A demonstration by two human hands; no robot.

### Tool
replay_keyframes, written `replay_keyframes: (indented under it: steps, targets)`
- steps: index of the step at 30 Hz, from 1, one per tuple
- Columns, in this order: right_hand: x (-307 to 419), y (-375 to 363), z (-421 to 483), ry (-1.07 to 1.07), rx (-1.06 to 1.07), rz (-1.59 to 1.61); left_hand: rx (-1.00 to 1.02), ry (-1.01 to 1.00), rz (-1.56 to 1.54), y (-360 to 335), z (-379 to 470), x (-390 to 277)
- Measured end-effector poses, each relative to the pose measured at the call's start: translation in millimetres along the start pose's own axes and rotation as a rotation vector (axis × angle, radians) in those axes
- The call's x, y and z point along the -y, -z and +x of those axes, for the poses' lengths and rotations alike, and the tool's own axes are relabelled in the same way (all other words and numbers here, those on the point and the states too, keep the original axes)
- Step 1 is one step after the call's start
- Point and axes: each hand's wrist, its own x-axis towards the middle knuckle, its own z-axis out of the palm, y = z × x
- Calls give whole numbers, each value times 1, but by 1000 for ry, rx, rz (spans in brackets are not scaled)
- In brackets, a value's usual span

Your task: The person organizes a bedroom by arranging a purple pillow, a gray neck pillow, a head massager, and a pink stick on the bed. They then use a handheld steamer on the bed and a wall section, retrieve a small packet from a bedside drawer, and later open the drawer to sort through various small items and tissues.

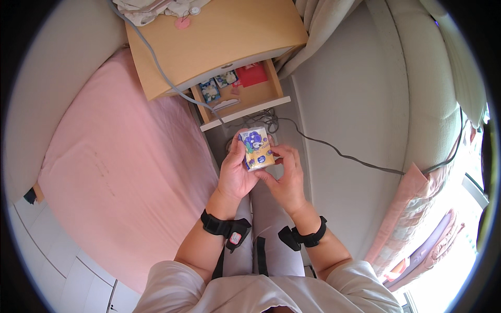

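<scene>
A small plastic-wrapped pack of tissues, yellow and white with purple cartoon print, is held up over my legs. My left hand cradles it from the left and below, the thumb along its side. On the other side, my right hand pinches its right edge and lower corner with fingers and thumb. Just beyond the hands stands a pulled-out drawer. Inside it lie blue floral packs, a red packet and a white item near the front.
A wooden cabinet holds the drawer, with folded cloth on top. A grey cable crosses its front, and a tangled dark cord runs right. A pink-covered bed is at left; a grey wall is at right.
</scene>
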Motion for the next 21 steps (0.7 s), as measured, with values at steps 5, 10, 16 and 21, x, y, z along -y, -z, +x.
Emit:
replay_keyframes:
  steps: [5,10,16,21]
  targets:
    - [2,5,-9,50,21,-90,71,-23,54,-6,-5,1]
    - [14,19,-7,190,-67,-252,5,51,327,-10,-18,0]
    - [-1,25,-9,150,130,-167,13,119,433,9,-41,19]
    - [-25,27,-39,241,254,-173,11,75,452,41,-63,48]
